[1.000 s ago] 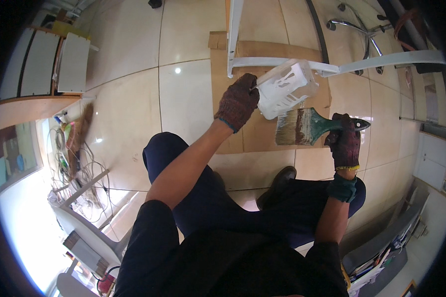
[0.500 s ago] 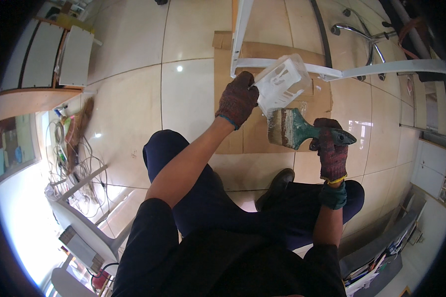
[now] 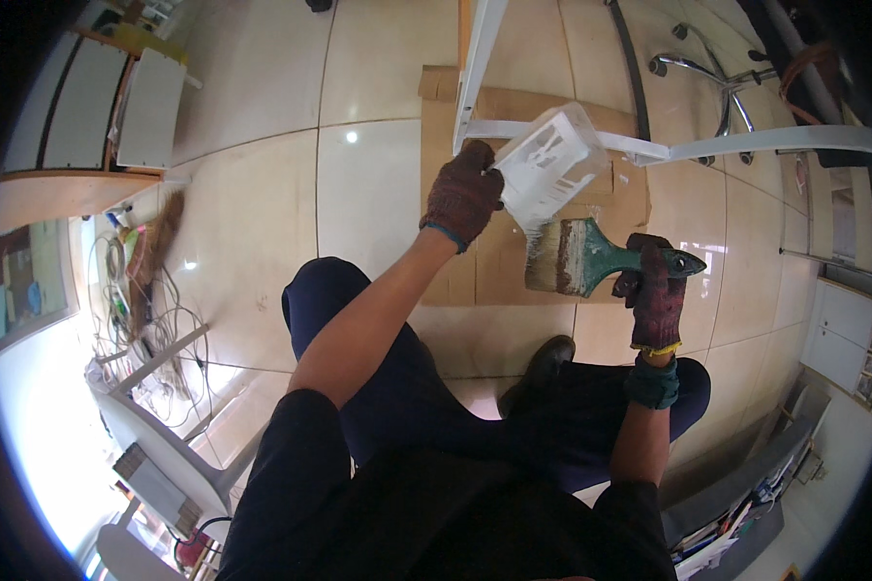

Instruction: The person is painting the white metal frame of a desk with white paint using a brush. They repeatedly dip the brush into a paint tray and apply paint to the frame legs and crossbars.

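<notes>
Left hand (image 3: 463, 194), gloved, fingers curled and pressed around the near edge of a small white plastic container (image 3: 550, 167), upper centre of the frame. The container is tipped, its open mouth turned down and right toward the brush, presumably so the bristles can reach what is inside. Right hand (image 3: 657, 290), also gloved, fingers wrapped tight around the green handle of a wide paintbrush (image 3: 583, 256), right of centre. The brush lies roughly level, its pale, paint-loaded bristles pointing left and sitting just under the container's lower corner, touching or nearly so; cannot tell which. Beneath both, a flattened cardboard sheet (image 3: 513, 276) covers the tiled floor (image 3: 252, 223), likely there to catch drips. White-painted frame bars (image 3: 765, 143) cross the cardboard at the upper right. A tangle of cables (image 3: 131, 290) lies at the left edge. The person's knees fill the lower centre.
</notes>
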Tool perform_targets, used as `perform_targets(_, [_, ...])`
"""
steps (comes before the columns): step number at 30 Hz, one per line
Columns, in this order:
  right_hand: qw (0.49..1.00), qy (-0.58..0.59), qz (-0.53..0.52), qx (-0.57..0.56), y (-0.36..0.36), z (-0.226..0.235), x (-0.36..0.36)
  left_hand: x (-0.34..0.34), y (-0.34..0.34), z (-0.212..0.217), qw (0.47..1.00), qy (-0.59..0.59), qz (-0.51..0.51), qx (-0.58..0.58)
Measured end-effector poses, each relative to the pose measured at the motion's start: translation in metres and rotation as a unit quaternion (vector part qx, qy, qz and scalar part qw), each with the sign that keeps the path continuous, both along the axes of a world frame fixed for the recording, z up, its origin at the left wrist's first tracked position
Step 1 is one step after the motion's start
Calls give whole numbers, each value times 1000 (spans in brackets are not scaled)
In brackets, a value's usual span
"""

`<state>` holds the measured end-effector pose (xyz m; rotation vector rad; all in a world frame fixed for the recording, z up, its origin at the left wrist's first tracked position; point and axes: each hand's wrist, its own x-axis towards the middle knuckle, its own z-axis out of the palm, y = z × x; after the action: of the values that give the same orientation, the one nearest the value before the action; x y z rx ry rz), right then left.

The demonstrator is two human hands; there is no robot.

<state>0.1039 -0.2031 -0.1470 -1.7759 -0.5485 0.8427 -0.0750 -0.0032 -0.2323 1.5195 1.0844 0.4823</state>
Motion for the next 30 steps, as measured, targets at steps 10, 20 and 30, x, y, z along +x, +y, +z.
perform_targets(10, [997,50,-28,59,3,-4,0,-13,10,1,1000,18,-12,11])
perform_targets(20, [980,7,-169,109,-28,34,17,-24,24,31,999,4,-37,-35])
perform_targets(30, [978,107,-97,153,15,86,86,-84,89,46,967,62,-243,-50])
